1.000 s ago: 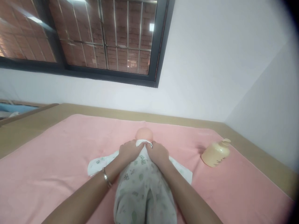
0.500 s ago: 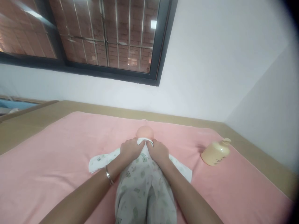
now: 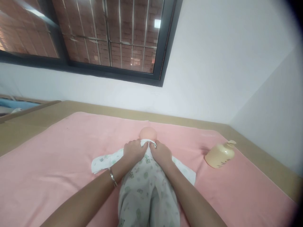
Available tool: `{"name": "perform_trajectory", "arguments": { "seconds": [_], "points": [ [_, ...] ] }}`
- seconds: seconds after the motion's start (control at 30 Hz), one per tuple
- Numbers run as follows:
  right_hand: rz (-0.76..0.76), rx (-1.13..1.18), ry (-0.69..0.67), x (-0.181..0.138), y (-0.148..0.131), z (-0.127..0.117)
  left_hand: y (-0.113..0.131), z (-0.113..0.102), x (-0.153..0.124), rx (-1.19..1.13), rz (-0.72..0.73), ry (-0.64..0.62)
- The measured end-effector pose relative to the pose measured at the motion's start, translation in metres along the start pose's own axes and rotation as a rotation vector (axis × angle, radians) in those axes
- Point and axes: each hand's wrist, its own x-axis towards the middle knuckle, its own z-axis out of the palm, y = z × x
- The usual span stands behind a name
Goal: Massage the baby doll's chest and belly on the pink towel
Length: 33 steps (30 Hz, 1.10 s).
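Note:
A doll lies on a pink sheet, dressed in a white baby garment [image 3: 146, 181] printed with small green figures. Only the top of the doll's head [image 3: 148, 133] shows past the collar. My left hand [image 3: 135, 152] is closed on the collar from the left, its thumb near the middle. On the other side my right hand [image 3: 161, 154] grips the collar too, the two thumbs almost meeting. The garment's sleeves stretch out flat to both sides under my forearms. The doll's face and body are hidden by the cloth and my hands.
A pale yellow pump bottle [image 3: 220, 155] stands tilted in view on the pink sheet [image 3: 59, 151], right of the doll. Beyond the sheet run a tan surface edge [image 3: 113, 110], a white wall and a dark-framed barred window [image 3: 113, 69]. Blue items sit at far left.
The whole view has shifted very slightly. Both hands keep the same hold on the collar, and the doll and bottle have not moved on the sheet.

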Motion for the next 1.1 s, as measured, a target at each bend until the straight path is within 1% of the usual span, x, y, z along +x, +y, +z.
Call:
{"name": "perform_trajectory", "arguments": {
  "seconds": [0.23,0.47,0.73,0.93,1.1],
  "points": [
    [-0.01,-0.011,0.004,0.0009,0.0003,0.0014,-0.0013,0.0017,0.0005,-0.009,-0.009,0.004],
    [-0.023,-0.023,0.022,-0.0001,0.0003,0.0015,-0.0011,-0.0014,0.0036,-0.047,-0.012,-0.055],
    [-0.033,-0.075,0.006,-0.0026,-0.0018,-0.0046,-0.0015,-0.0027,0.0022,-0.019,0.004,-0.027],
    [-0.06,-0.023,-0.018,0.0006,0.0023,-0.0013,-0.0021,-0.0033,0.0013,-0.059,0.02,-0.035],
    [-0.05,-0.006,-0.036,0.0037,0.0038,-0.0001,-0.0027,-0.0034,0.0005,-0.076,0.035,-0.023]
  ]
}}
